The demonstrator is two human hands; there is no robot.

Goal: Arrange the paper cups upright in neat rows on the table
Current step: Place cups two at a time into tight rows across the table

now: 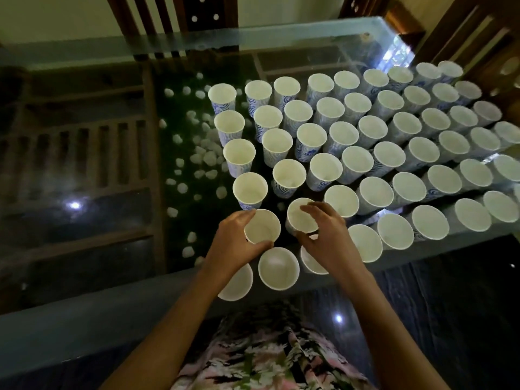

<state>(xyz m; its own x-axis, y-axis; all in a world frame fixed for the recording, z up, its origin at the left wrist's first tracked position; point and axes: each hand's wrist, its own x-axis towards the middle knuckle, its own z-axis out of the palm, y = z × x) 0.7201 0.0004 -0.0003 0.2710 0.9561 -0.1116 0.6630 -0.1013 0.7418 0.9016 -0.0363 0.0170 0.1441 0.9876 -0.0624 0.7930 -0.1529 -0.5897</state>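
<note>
gripping one white blue-patterned paper cup [263, 229], the left hand [233, 246] mirrors the right hand [329, 235] gripping a second cup [301, 218]; roughly fifty upright cups [357, 159], print unreadable

Bare forearms; floral pink-green-black garment [270, 358]

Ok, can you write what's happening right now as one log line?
left hand: grips paper cup | right hand: grips neighbouring paper cup | both cups upright | surface: glass table
</note>
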